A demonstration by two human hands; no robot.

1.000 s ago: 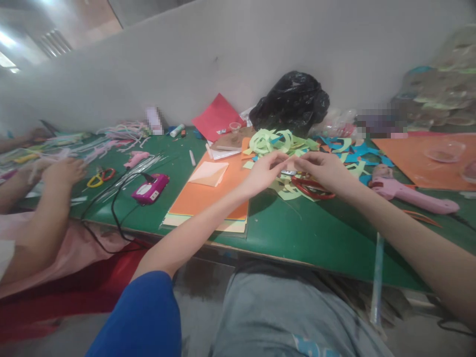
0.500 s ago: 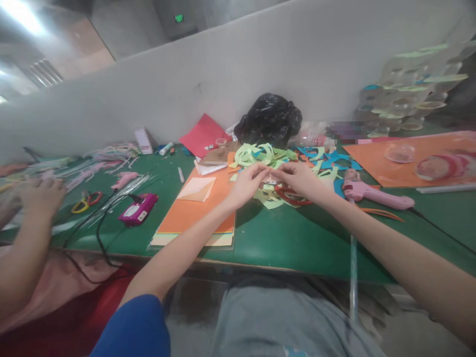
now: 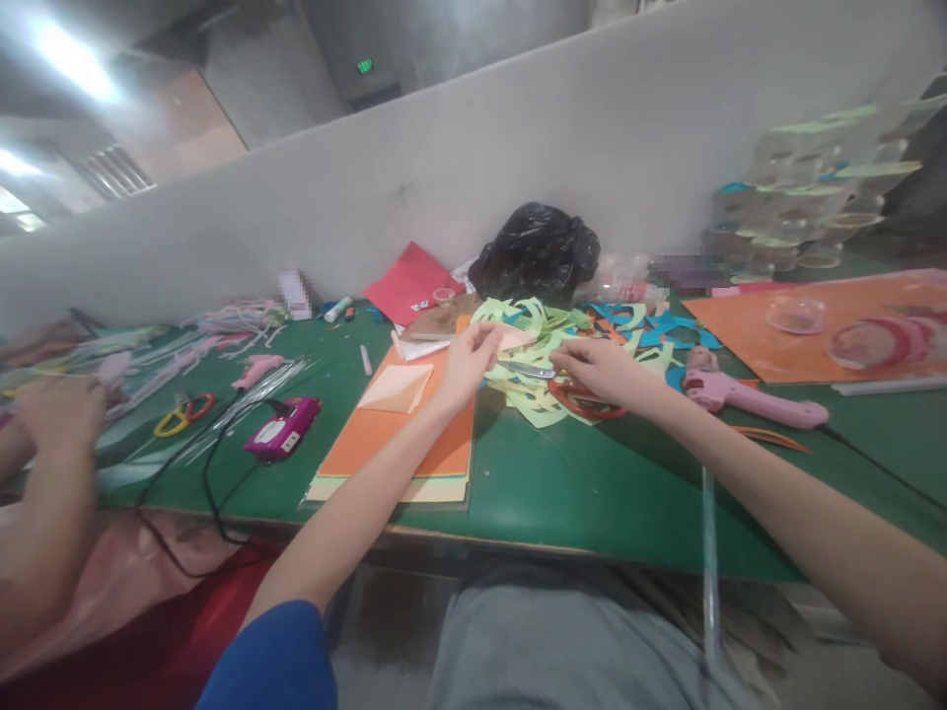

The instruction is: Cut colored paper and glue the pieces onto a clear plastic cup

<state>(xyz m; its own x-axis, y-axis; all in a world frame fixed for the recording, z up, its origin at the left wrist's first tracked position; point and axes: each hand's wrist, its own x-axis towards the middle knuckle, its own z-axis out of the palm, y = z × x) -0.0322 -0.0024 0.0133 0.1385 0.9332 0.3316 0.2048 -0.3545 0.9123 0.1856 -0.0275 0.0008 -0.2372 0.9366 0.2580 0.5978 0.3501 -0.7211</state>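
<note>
My left hand (image 3: pixel 466 361) hovers over the orange paper stack (image 3: pixel 403 439), fingers pinched on a small pale peach paper piece (image 3: pixel 516 338). My right hand (image 3: pixel 596 367) is lowered onto the pile of green paper scraps (image 3: pixel 529 394). Its fingers curl over red-handled scissors (image 3: pixel 577 397), whose blades (image 3: pixel 525 370) point left. I cannot tell whether it grips them. A folded peach sheet (image 3: pixel 398 387) lies on the orange stack.
A pink glue gun (image 3: pixel 747 399) lies right of my hands, a magenta glue gun (image 3: pixel 283 427) with black cord to the left. A black bag (image 3: pixel 537 251), red paper (image 3: pixel 410 281), blue scraps (image 3: pixel 651 323) and an orange sheet (image 3: pixel 799 345) lie behind. Another person's arm (image 3: pixel 44 493) works at far left.
My hands were pinched together over the scraps. They have come apart: the left keeps the pale paper piece and the right has dropped onto the red scissors.
</note>
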